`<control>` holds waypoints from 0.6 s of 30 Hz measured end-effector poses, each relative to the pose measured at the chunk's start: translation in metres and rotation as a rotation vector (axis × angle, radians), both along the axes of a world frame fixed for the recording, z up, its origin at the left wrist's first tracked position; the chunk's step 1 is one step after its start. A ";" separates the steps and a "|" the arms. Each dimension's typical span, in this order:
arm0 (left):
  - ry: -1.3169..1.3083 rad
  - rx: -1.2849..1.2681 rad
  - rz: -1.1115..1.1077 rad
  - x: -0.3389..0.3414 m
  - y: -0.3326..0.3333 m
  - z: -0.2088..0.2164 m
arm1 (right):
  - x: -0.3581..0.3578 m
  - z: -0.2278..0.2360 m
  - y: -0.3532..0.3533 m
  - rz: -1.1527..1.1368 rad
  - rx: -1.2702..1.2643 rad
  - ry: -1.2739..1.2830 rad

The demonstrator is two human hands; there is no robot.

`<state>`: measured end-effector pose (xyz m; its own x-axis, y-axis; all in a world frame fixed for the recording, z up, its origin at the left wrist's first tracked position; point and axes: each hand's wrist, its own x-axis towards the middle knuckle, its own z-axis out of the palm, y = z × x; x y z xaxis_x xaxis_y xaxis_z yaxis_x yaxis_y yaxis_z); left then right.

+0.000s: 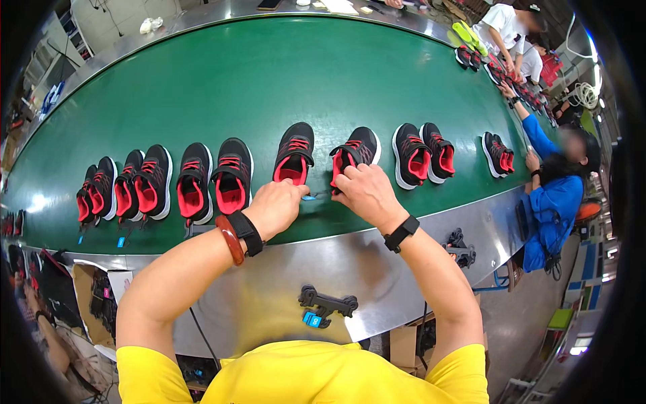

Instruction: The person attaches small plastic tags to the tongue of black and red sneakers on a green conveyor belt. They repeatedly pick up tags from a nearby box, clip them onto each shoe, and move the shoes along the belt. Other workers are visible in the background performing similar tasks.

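In front of me a pair of black shoes with red laces and red linings lies on a green belt, toes pointing away. My left hand (276,205) is closed at the heel of the left shoe (299,138). A small blue tag (308,198) shows beside its fingertips, with a thin dark piece running from it toward the other hand. My right hand (369,192) grips the heel of the right shoe (363,140), thumb and fingers pressed together. A black plastic shoe hanger (326,306) with a blue tag lies on the metal edge nearest me.
More shoe pairs (195,178) stand left along the green belt (269,74), others (422,155) to the right. Another black hanger (461,249) sits on the metal edge (282,269). A person in blue (555,202) reaches over the belt at right; others work beyond. Cardboard box (94,303) lower left.
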<state>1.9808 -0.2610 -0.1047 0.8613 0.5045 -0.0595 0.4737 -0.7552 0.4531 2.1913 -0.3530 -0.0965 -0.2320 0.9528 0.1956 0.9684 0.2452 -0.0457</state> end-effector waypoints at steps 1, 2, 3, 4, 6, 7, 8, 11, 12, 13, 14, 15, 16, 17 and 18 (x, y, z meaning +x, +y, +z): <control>0.002 -0.017 -0.008 0.000 0.000 0.000 | -0.002 -0.002 0.001 -0.010 -0.020 -0.014; -0.038 -0.050 -0.009 -0.001 -0.001 -0.001 | -0.005 -0.004 0.003 -0.021 -0.040 -0.028; -0.078 -0.081 -0.012 -0.003 0.000 -0.002 | -0.005 -0.006 0.004 -0.033 -0.060 -0.044; -0.119 -0.113 -0.015 -0.005 0.000 -0.003 | -0.005 -0.006 0.006 -0.042 -0.018 0.018; -0.289 -0.199 0.035 -0.010 0.004 -0.005 | -0.003 -0.001 0.010 -0.062 0.065 0.143; -0.296 -0.211 0.039 -0.011 0.004 -0.003 | -0.002 -0.003 0.010 -0.104 0.019 0.272; -0.304 -0.223 0.042 -0.010 0.004 0.000 | -0.002 -0.006 0.009 -0.115 -0.006 0.355; -0.010 -0.221 0.013 -0.010 0.005 0.000 | -0.001 -0.015 0.002 -0.106 -0.063 0.558; 0.018 -0.179 0.013 -0.012 0.005 0.004 | -0.004 -0.011 -0.003 -0.137 -0.073 0.583; 0.049 -0.137 0.011 -0.017 0.003 0.011 | -0.010 -0.002 -0.011 -0.169 -0.084 0.611; 0.079 -0.095 0.009 -0.020 0.002 0.017 | -0.015 0.001 -0.019 -0.202 -0.095 0.640; 0.055 0.010 0.019 -0.024 0.003 0.020 | -0.017 -0.002 -0.033 -0.210 -0.058 0.659; 0.031 0.090 0.057 -0.021 0.001 0.031 | -0.016 -0.001 -0.048 -0.192 -0.082 0.683; -0.067 0.132 0.026 -0.016 0.003 0.036 | -0.010 -0.009 -0.065 -0.111 -0.184 0.693; -0.166 0.173 -0.012 -0.007 0.005 0.042 | -0.007 -0.017 -0.083 -0.035 -0.281 0.702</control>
